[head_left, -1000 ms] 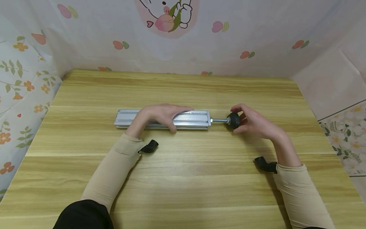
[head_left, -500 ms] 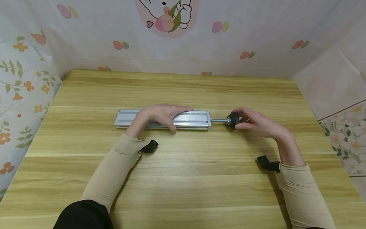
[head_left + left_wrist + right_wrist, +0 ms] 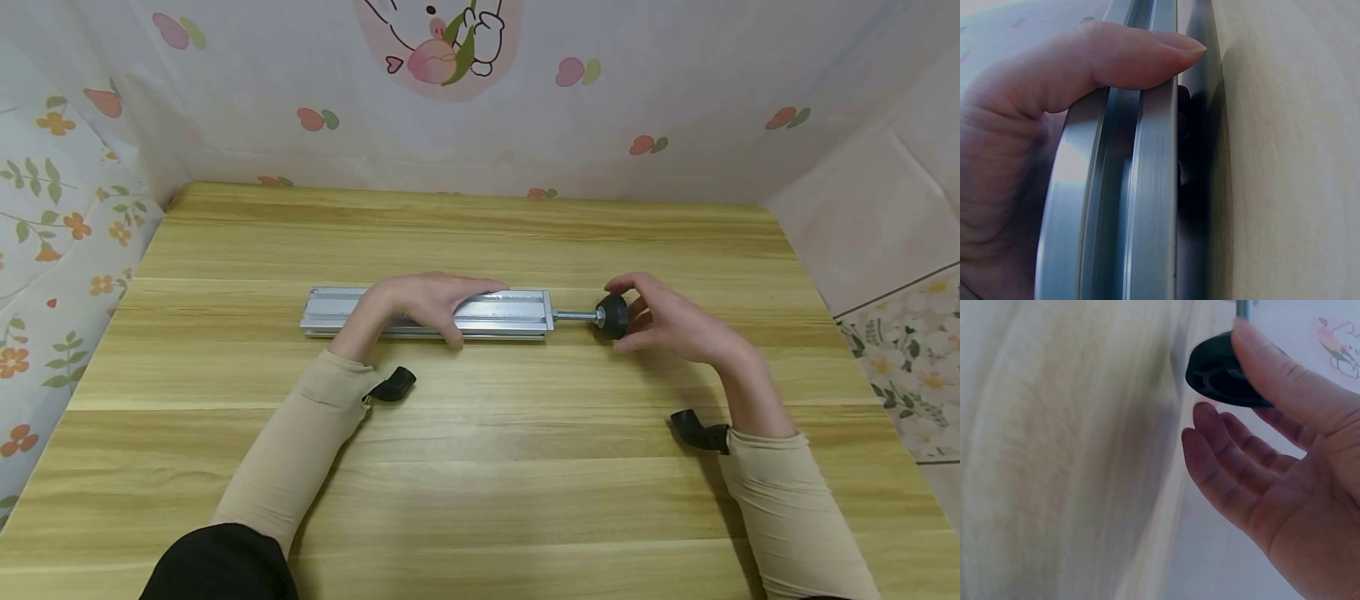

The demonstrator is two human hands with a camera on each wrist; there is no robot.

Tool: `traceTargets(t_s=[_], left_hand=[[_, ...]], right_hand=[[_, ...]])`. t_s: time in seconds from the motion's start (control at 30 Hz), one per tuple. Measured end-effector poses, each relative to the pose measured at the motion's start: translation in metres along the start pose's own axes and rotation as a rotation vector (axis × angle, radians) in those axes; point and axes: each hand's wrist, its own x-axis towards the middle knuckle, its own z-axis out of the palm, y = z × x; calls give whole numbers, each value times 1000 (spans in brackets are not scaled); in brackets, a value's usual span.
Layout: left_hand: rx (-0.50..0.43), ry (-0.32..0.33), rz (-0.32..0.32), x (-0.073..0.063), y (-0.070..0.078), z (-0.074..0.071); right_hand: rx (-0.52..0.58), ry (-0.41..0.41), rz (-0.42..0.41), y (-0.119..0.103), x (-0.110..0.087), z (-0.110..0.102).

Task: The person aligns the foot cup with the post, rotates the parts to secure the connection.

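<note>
A silver aluminium profile (image 3: 502, 310) with slotted sides lies crosswise on the wooden table. My left hand (image 3: 423, 300) grips it from above near its middle; in the left wrist view the thumb (image 3: 1141, 59) crosses the slotted side. From the profile's right end a threaded rod (image 3: 576, 316) sticks out, with a nut (image 3: 555, 315) close to the end plate. At the rod's tip sits a black levelling foot (image 3: 615, 317). My right hand (image 3: 678, 325) pinches the foot's rim by thumb and forefinger, while the other fingers are loosely bent below it in the right wrist view.
The wooden table (image 3: 480, 467) has a white printed cloth (image 3: 465, 142) behind it and a floral cloth (image 3: 60, 275) on its left. Black curved pieces (image 3: 393, 384) stick out from both beige sleeves (image 3: 292, 450) near the wrists.
My right hand has turned around the foot, drawing slightly right with fingers closer together, then spreading again around the rim. The left hand and the profile have stayed put.
</note>
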Motion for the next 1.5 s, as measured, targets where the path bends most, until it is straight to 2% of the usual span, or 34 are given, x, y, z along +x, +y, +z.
traceTargets(t_s=[0.27,0.6,1.13,1.33,1.5], left_hand=[[-11,1,10,0,0,0],[-6,6,15,1,-2,0],[-4,7,17,-1,-3,0],[3,1,13,-1,-2,0],[-2,1,20,0,-3,0]], right_hand=[[-35,26,2,-2,4,5],[-43,23,-8,-1,-1,-1],[-55,-39,-24,3,-2,-5],[-31,-28,24,0,-3,-5],[-12,-25,23,-2,1,0]])
